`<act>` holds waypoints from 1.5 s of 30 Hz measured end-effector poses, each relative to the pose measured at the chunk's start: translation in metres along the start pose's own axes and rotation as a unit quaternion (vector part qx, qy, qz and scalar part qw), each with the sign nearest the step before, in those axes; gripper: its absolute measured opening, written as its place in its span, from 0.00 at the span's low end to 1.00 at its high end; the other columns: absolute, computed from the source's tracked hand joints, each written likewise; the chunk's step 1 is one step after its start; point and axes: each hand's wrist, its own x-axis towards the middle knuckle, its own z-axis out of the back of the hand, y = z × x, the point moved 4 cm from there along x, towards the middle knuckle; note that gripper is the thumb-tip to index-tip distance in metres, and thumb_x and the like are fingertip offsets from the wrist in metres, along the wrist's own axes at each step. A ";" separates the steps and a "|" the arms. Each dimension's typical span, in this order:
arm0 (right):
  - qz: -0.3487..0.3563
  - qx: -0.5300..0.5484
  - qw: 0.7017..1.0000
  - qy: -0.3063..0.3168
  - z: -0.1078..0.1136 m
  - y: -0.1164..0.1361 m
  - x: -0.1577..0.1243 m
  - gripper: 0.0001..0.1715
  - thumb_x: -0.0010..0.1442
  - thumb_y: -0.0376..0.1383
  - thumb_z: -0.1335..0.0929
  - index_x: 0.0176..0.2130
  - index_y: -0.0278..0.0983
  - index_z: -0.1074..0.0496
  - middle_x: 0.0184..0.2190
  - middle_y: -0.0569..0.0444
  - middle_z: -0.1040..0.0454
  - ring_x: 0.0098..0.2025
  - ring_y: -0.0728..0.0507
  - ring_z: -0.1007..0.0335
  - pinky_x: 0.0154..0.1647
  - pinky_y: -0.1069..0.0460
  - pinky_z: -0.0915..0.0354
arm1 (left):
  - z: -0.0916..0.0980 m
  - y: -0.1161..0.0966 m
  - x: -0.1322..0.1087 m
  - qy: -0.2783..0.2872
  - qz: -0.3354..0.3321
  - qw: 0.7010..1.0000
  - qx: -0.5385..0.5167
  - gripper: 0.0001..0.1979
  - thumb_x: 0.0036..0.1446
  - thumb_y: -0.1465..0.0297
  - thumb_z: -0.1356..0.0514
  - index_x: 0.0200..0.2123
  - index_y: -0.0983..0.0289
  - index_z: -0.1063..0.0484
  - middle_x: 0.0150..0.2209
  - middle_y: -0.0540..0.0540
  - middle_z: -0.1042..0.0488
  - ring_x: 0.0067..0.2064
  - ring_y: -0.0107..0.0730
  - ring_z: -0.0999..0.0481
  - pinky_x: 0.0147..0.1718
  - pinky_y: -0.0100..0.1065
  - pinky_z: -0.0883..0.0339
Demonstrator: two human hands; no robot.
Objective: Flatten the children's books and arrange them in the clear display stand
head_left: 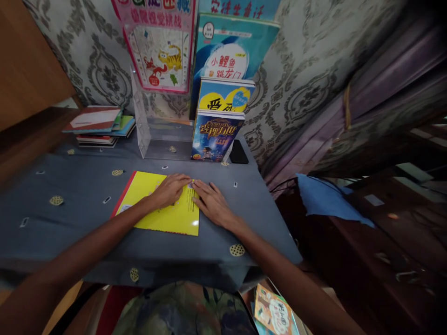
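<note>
A yellow book [174,222] with a red spine edge lies closed and flat on the cloth-covered table, small dark print on its cover. My left hand [171,190] rests on top of it, palm down, fingers reaching to the upper right corner. At that same corner my right hand [213,202] lies over the book's right edge, its fingers apart and partly on the table. The fingertips of both hands nearly meet there, and the corner itself is mostly covered. Neither hand grips the book.
Behind the book stands a clear acrylic rack [164,150] holding a pink book [160,51], a teal book [237,42] and a dark blue book [216,137]. A stack of books [99,123] sits back left; a black phone [239,152] lies right. More books [274,309] are below the table edge.
</note>
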 end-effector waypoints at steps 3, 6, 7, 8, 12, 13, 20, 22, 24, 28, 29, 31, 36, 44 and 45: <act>-0.004 0.010 1.000 -0.006 -0.003 -0.006 0.002 0.28 0.71 0.38 0.42 0.68 0.37 0.41 0.69 0.45 0.41 0.71 0.41 0.49 0.71 0.35 0.52 | -0.002 -0.004 -0.003 -0.007 -0.011 1.000 0.019 0.22 0.63 0.78 0.51 0.58 0.65 0.29 0.56 0.62 0.27 0.57 0.43 0.28 0.56 0.48 0.34; -0.004 0.017 1.000 -0.012 -0.005 -0.007 0.002 0.28 0.71 0.36 0.43 0.68 0.38 0.41 0.69 0.46 0.41 0.71 0.42 0.48 0.71 0.36 0.53 | -0.002 -0.012 -0.010 -0.019 -0.036 0.998 0.037 0.21 0.63 0.77 0.51 0.57 0.68 0.30 0.57 0.64 0.28 0.58 0.45 0.30 0.58 0.50 0.35; -0.005 0.017 1.000 -0.015 -0.005 -0.007 0.002 0.28 0.71 0.36 0.43 0.68 0.39 0.41 0.69 0.47 0.41 0.71 0.42 0.48 0.71 0.36 0.53 | -0.002 -0.017 -0.013 -0.021 -0.048 0.998 0.038 0.21 0.63 0.77 0.51 0.58 0.68 0.31 0.57 0.65 0.28 0.59 0.45 0.30 0.59 0.50 0.36; -0.005 0.017 1.000 -0.017 -0.005 -0.007 0.002 0.28 0.71 0.36 0.43 0.68 0.39 0.41 0.69 0.47 0.41 0.71 0.42 0.48 0.71 0.36 0.53 | -0.001 -0.021 -0.017 -0.021 -0.059 0.997 0.038 0.22 0.63 0.78 0.51 0.58 0.68 0.31 0.57 0.65 0.28 0.59 0.45 0.30 0.59 0.51 0.36; -0.008 0.017 1.000 -0.015 -0.006 -0.006 0.002 0.28 0.71 0.36 0.43 0.67 0.37 0.40 0.69 0.46 0.41 0.71 0.42 0.48 0.71 0.37 0.53 | 0.004 -0.042 -0.037 0.000 -0.085 0.996 0.035 0.20 0.63 0.78 0.51 0.55 0.69 0.29 0.55 0.65 0.27 0.58 0.45 0.29 0.59 0.50 0.35; -0.009 0.018 1.000 -0.016 -0.006 -0.006 0.001 0.28 0.71 0.36 0.43 0.67 0.37 0.40 0.69 0.46 0.41 0.71 0.42 0.48 0.71 0.37 0.52 | 0.006 -0.049 -0.043 0.008 -0.087 0.996 0.035 0.19 0.64 0.78 0.51 0.54 0.69 0.29 0.55 0.65 0.27 0.58 0.45 0.29 0.58 0.50 0.35; -0.007 0.010 1.000 -0.019 -0.006 -0.005 0.000 0.28 0.72 0.37 0.44 0.67 0.36 0.39 0.68 0.46 0.40 0.71 0.43 0.47 0.71 0.38 0.52 | 0.020 -0.091 -0.083 0.038 -0.110 0.993 0.030 0.16 0.67 0.75 0.50 0.54 0.68 0.30 0.56 0.63 0.27 0.57 0.43 0.29 0.57 0.48 0.33; -0.008 0.004 1.000 -0.018 -0.006 -0.005 0.000 0.28 0.72 0.37 0.44 0.67 0.35 0.40 0.69 0.46 0.40 0.71 0.43 0.47 0.71 0.38 0.53 | 0.021 -0.098 -0.093 0.040 -0.109 0.993 0.034 0.17 0.67 0.75 0.50 0.55 0.68 0.30 0.56 0.62 0.27 0.58 0.43 0.29 0.58 0.48 0.34; -0.008 -0.002 1.000 -0.016 -0.007 -0.005 0.000 0.28 0.71 0.36 0.44 0.67 0.36 0.40 0.69 0.46 0.41 0.71 0.42 0.48 0.71 0.38 0.53 | 0.020 -0.102 -0.103 0.041 -0.103 0.993 0.036 0.18 0.66 0.77 0.50 0.57 0.67 0.32 0.57 0.62 0.27 0.59 0.42 0.29 0.59 0.47 0.35; -0.003 -0.018 1.000 -0.009 -0.006 -0.003 0.000 0.28 0.72 0.36 0.45 0.67 0.38 0.40 0.69 0.47 0.41 0.71 0.42 0.48 0.70 0.37 0.51 | 0.016 -0.105 -0.117 0.041 -0.093 0.994 0.040 0.22 0.63 0.80 0.50 0.59 0.66 0.33 0.58 0.61 0.28 0.61 0.41 0.31 0.61 0.47 0.38; -0.001 -0.023 1.000 -0.007 -0.006 -0.003 0.000 0.28 0.72 0.37 0.45 0.67 0.38 0.40 0.69 0.47 0.41 0.71 0.42 0.48 0.70 0.37 0.51 | 0.016 -0.105 -0.120 0.041 -0.092 0.994 0.044 0.22 0.63 0.80 0.50 0.59 0.66 0.34 0.59 0.61 0.28 0.61 0.40 0.31 0.62 0.46 0.38; 0.003 -0.033 0.999 -0.003 -0.005 -0.002 -0.001 0.28 0.72 0.37 0.45 0.67 0.38 0.40 0.69 0.47 0.42 0.71 0.41 0.48 0.70 0.37 0.51 | 0.014 -0.103 -0.124 0.043 -0.083 0.994 0.056 0.22 0.64 0.80 0.51 0.60 0.65 0.34 0.59 0.60 0.28 0.61 0.39 0.31 0.62 0.46 0.39; 0.014 -0.044 0.999 -0.004 -0.003 0.001 -0.004 0.27 0.72 0.37 0.45 0.67 0.40 0.39 0.69 0.46 0.41 0.71 0.40 0.47 0.69 0.36 0.50 | 0.016 -0.076 -0.132 0.014 0.018 0.992 0.125 0.19 0.70 0.65 0.48 0.61 0.60 0.34 0.61 0.61 0.30 0.64 0.44 0.34 0.65 0.54 0.47; 0.045 -0.054 0.997 -0.018 0.003 0.021 -0.041 0.26 0.71 0.42 0.38 0.65 0.42 0.36 0.64 0.43 0.34 0.67 0.34 0.42 0.66 0.30 0.47 | 0.021 -0.053 -0.156 0.057 0.012 0.984 0.167 0.45 0.57 0.42 0.42 0.70 0.59 0.47 0.70 0.65 0.44 0.71 0.56 0.47 0.65 0.62 0.54; 0.048 -0.057 0.997 -0.027 0.004 0.025 -0.051 0.27 0.70 0.43 0.37 0.65 0.42 0.36 0.63 0.43 0.32 0.65 0.33 0.40 0.65 0.30 0.46 | 0.022 -0.056 -0.161 0.065 0.003 0.984 0.164 0.48 0.55 0.41 0.40 0.70 0.60 0.49 0.70 0.66 0.45 0.71 0.56 0.49 0.66 0.63 0.56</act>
